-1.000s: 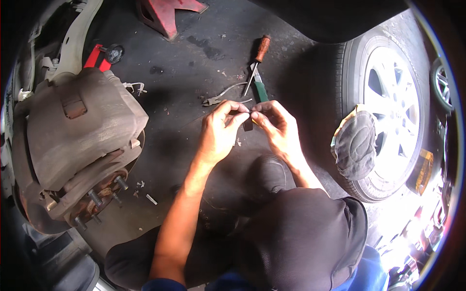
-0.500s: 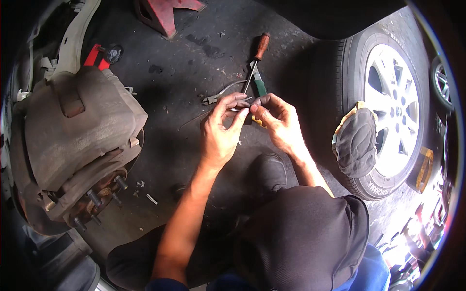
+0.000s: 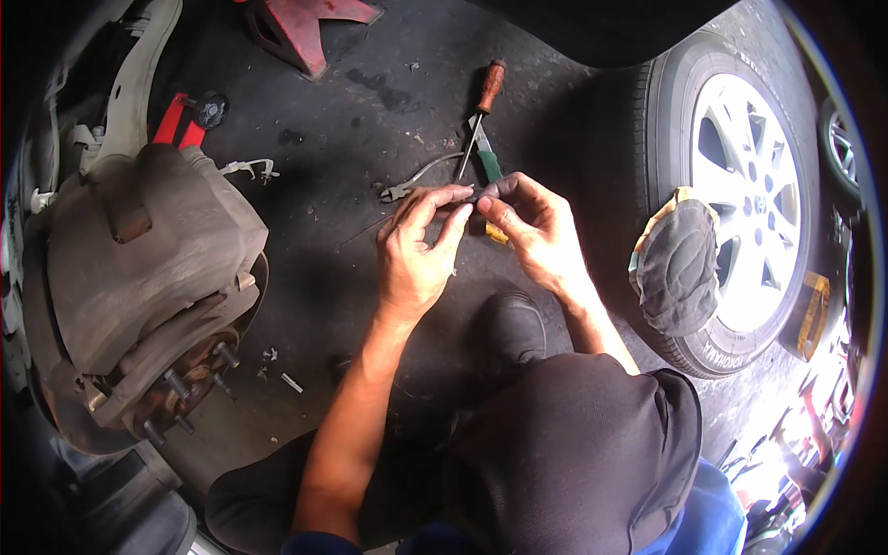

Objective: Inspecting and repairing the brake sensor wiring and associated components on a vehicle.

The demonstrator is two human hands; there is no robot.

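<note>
While both hands pinch it between them, the small dark part sits raised over the floor, probably for inspection; left hand at nine o'clock, right hand at three, fingers closed on it.

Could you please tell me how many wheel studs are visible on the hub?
4: stud, stud and stud on the hub face, stud near its lower edge. Others may be hidden behind the caliper.
</note>
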